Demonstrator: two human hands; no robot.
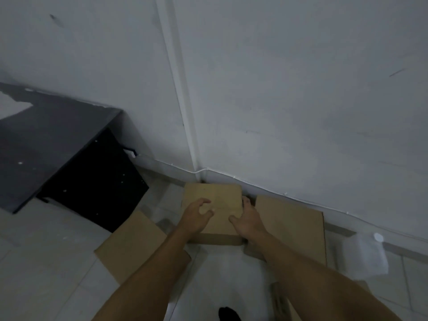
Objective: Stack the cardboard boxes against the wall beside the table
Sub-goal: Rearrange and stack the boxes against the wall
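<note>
Status: middle box sits on the floor with its far edge at the base of the wall, just right of the wall's vertical trunking strip. Dark worktop is left of that box, a strip of bare floor between them

Left hand hovers over the box top near its left edge, fingers spread and curled, not clearly touching. Right hand is on the box's right side, thumb on the top face, fingers down in the gap beside it; looks clamped on the edge, though contact is partly hidden

Right of the middle box: a second cardboard piece, touching or nearly so, also near the wall. Can't tell whether it's a closed box or flattened. Left and nearer the camera: a third cardboard piece, away from the wall, partly under the left forearm

Progress, my read: early. Nothing is on top of anything; all cardboard sits at floor level. One box placed at the wall, maybe two. Left: square up the middle box, then lift the others onto it. Pale translucent thing on the floor far right of the boxes, too blurred to name
</note>
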